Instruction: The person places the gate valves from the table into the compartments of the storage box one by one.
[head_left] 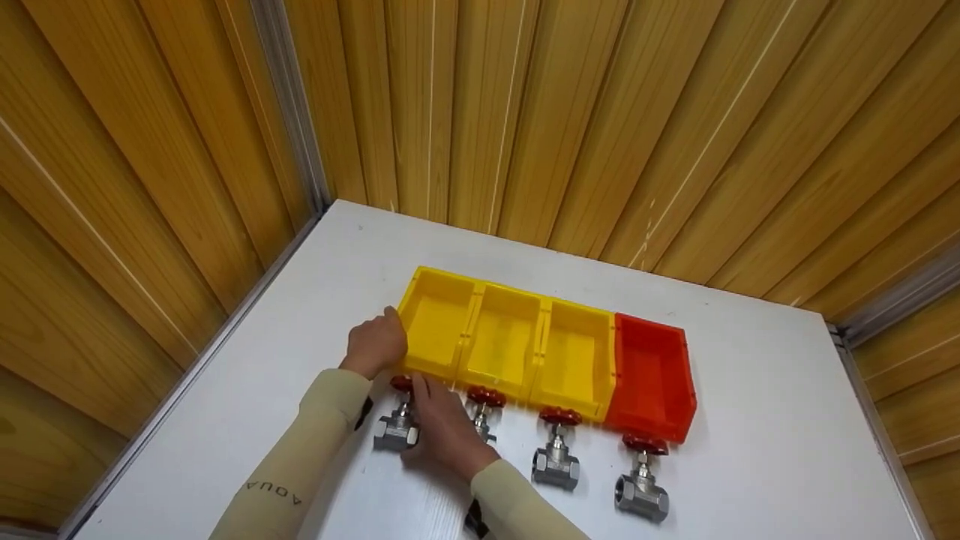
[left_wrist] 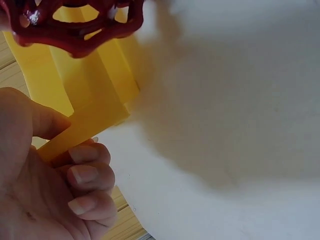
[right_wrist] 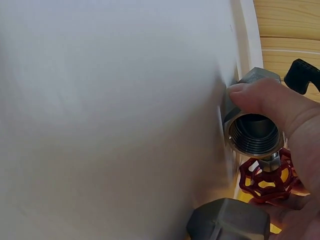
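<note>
While the right hand [head_left: 448, 431] works closest in, here's its grasp: thumb laid across the body of the leftmost valve [head_left: 393, 433], fingers up by the red handwheel [head_left: 401, 382]. That valve lies just left of the palm, and look at the line of it: long axis running away from the person, wheel end aimed at the leftmost yellow bin [head_left: 439, 319]. Whether wheel and bin touch, I can't tell. Just beyond, the left hand [head_left: 377, 343] pinches the bin's left side, thumb against fingers. Farthest back stands the wooden wall [head_left: 480, 112].
</note>
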